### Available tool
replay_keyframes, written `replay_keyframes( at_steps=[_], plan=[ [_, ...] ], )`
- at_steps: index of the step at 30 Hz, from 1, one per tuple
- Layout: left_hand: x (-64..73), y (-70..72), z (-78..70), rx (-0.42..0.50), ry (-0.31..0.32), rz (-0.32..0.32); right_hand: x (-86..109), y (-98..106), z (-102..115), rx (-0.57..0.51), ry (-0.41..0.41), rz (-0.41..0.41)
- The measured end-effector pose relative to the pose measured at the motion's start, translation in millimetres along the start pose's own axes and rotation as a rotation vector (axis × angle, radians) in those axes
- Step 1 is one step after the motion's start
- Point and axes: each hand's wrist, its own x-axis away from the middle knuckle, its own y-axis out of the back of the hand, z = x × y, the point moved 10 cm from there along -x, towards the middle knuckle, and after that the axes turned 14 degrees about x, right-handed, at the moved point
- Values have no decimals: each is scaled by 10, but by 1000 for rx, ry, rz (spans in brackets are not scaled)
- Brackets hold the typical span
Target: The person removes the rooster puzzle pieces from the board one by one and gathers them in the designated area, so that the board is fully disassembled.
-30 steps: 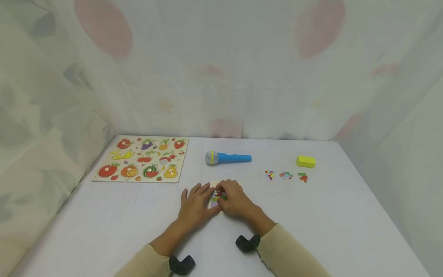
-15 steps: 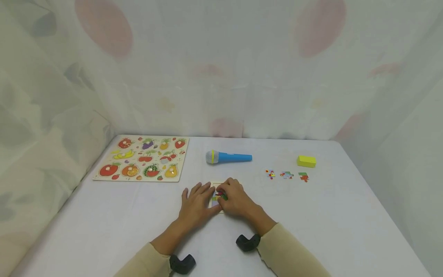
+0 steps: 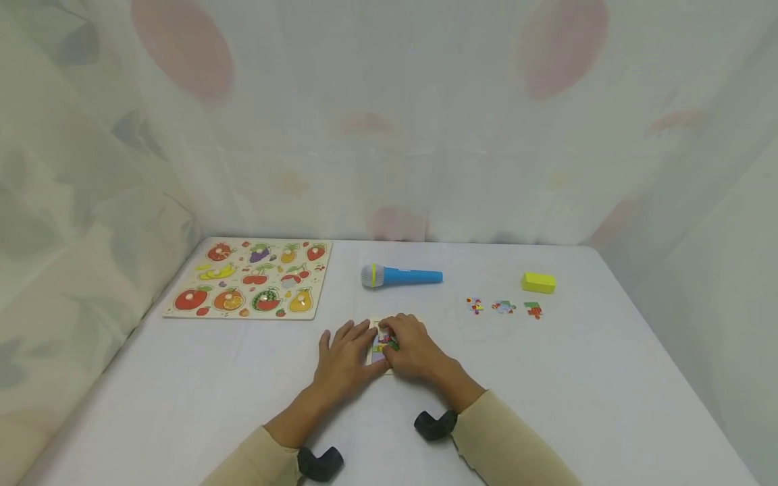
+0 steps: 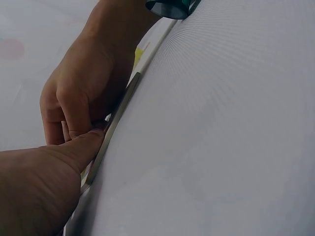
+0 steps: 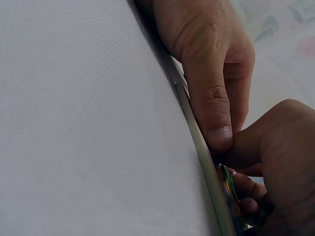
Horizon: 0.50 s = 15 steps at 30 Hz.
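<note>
At the centre of the white table (image 3: 255, 378), the right hand (image 3: 416, 348) pinches a jigsaw piece (image 3: 389, 342) over the jigsaw board (image 5: 203, 153). The left hand (image 3: 345, 359), fingers extended, steadies the board's left side; 3 loose jigsaw pieces (image 3: 504, 307) lie farther right, near the yellow block (image 3: 538, 283).

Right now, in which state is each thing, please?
Small board: flat, partly covered
Left grip: spread, touching that board
Right grip: curled over that board
Loose pieces: apart, picture side up
Microphone: lying sideways
Yellow block: lying flat
Fruit board: flat, bearing fruit pieces
</note>
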Motion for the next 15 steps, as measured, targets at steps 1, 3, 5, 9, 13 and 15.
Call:
replay_keyframes(
  at_steps=[1,3,5,9,13,15],
  plan=[
    [0,1,-1,1,0,0,2,-1,1,5,2,2],
    [-2,0,1,2,-2,0,7,1,2,13,4,8],
    [-1,-2,5,2,0,0,12,8,7,10,6,9],
    [-3,-2,1,0,2,1,17,24,4,-15,-6,7],
    [-2,3,-5,-1,10,8,20,29,-17,-42,-34,5],
    [0,7,-6,0,12,9,20,26,-16,-45,-34,7]
  ],
)
